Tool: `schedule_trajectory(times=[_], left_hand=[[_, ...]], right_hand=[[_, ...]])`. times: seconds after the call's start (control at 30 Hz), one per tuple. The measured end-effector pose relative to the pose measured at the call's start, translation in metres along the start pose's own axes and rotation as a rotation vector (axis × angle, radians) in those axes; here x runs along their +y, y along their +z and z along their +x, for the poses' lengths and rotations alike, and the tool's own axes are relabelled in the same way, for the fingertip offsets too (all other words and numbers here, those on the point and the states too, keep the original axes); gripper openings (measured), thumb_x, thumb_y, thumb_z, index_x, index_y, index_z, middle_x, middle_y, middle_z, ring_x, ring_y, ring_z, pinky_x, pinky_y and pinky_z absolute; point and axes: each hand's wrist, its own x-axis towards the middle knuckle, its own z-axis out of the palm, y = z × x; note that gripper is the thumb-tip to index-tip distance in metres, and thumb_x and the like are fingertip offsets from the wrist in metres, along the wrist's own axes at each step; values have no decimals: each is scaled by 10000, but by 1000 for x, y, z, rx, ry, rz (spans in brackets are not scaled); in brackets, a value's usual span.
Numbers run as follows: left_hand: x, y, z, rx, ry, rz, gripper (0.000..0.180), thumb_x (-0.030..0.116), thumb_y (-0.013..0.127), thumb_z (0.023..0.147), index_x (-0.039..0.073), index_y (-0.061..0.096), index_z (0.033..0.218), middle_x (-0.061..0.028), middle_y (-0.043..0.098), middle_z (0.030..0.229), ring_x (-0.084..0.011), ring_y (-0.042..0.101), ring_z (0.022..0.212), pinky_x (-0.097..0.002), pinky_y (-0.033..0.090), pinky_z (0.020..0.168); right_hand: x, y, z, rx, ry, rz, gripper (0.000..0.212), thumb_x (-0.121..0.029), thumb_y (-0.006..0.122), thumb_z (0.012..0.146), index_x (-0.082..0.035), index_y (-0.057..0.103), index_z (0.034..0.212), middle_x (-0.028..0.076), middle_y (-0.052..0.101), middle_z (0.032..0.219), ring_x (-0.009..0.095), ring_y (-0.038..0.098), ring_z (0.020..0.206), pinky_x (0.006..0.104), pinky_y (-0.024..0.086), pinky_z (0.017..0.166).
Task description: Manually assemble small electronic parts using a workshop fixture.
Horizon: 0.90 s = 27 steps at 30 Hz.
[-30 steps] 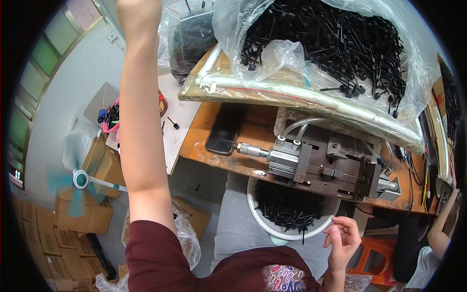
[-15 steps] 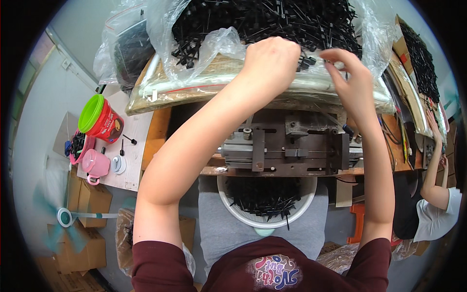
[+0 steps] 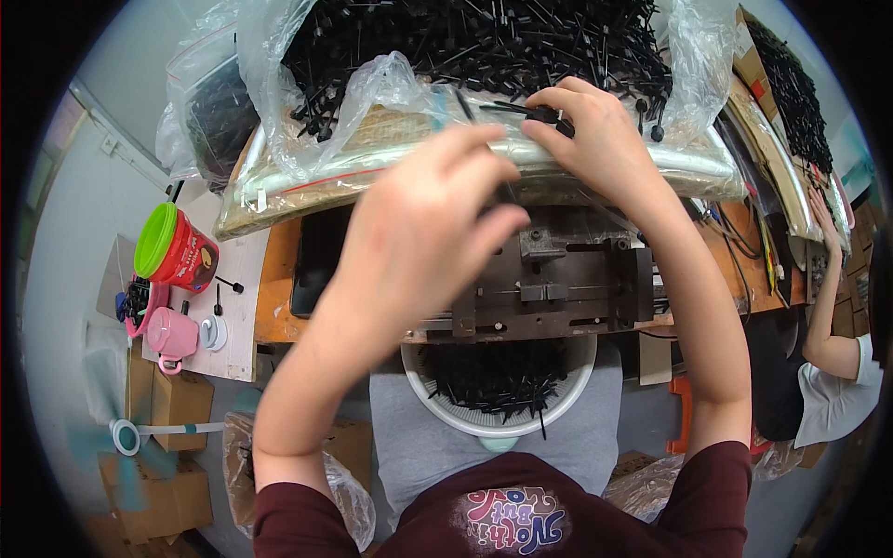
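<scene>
At the front edge of a padded, plastic-wrapped ledge [image 3: 372,139], my right hand [image 3: 600,135] pinches a few black rod-like parts with knobbed ends [image 3: 549,117] between thumb and fingers. My left hand [image 3: 423,219], smeared by motion, is over the left part of a dark metal fixture [image 3: 595,274]. A dark stick shows behind its fingers, and whether it is held I cannot tell. Beyond both hands spreads a large heap of similar black parts [image 3: 484,46] on clear plastic. A white basket [image 3: 456,402] with more black parts sits between my legs, below the fixture.
To the left stand a red tub with a green rim [image 3: 191,260], a pink cup [image 3: 172,333] and a white lid [image 3: 214,332]. A fan [image 3: 126,437] turns near cardboard boxes [image 3: 153,498]. At far right, a co-worker's arm [image 3: 823,298] reaches toward another black heap.
My left hand has come back from the heap's edge toward me and left, with its fingers spreading. My right hand has moved left and now pinches black parts. The view has shifted slightly.
</scene>
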Motion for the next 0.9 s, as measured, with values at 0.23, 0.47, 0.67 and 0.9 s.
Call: schedule_trajectory(times=[0.23,0.47,0.67,0.9], left_hand=[[71,27,-78,-110,-146,-336,314,33,803,741,-15,711,1038,-190,634,1248,-316,676,985,-374,564,846],[78,76,-111,-132,-132,-52,256,84,782,744,8,710,978,-155,674,1242,-238,697,818,-323,566,758],[75,77,-99,-210,-137,26,262,93,797,712,22,718,950,-140,700,1200,-186,680,662,-282,538,629],[78,70,-94,-154,-203,-85,315,97,824,714,12,695,988,-142,702,1162,-202,693,704,-290,562,644]], right_hand=[[9,-2,-10,114,-153,8,269,-107,698,867,-78,726,1133,92,693,986,259,639,724,353,528,725],[-8,-23,-31,274,-110,-10,225,11,646,856,43,691,1073,195,670,931,343,663,861,385,527,758],[-14,-37,-73,353,40,161,306,-77,715,871,-43,712,1175,86,727,973,147,667,753,260,530,707],[-57,-32,-148,311,405,771,344,87,635,912,70,631,1255,141,679,1108,161,679,962,241,549,792]])
